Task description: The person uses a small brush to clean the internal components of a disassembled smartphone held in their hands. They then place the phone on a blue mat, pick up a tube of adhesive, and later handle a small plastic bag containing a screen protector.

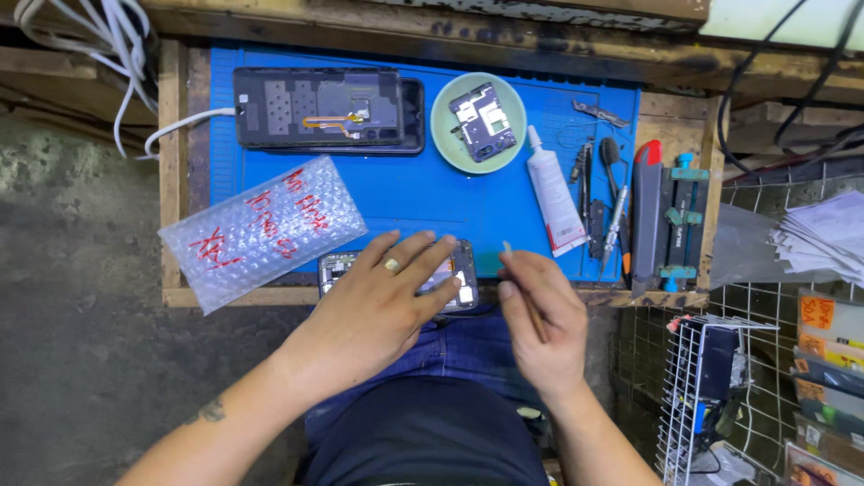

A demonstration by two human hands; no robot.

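Observation:
An opened phone body (459, 270) lies at the near edge of the blue work mat (432, 193). My left hand (382, 301) rests flat on it with fingers spread, a ring on one finger. My right hand (538, 319) hovers just right of the phone, pinching a thin stick-like tool (517, 279) whose pale tip points away from me. Most of the phone is hidden under my left hand.
A second opened phone (328, 108) lies at the back left, a green dish (450, 139) with a circuit board beside it. A bubble-wrap pouch (261, 229) lies at left. A glue tube (553, 193), tweezers, screwdrivers and a blue-clamped holder (675, 220) line the right. White cables hang far left.

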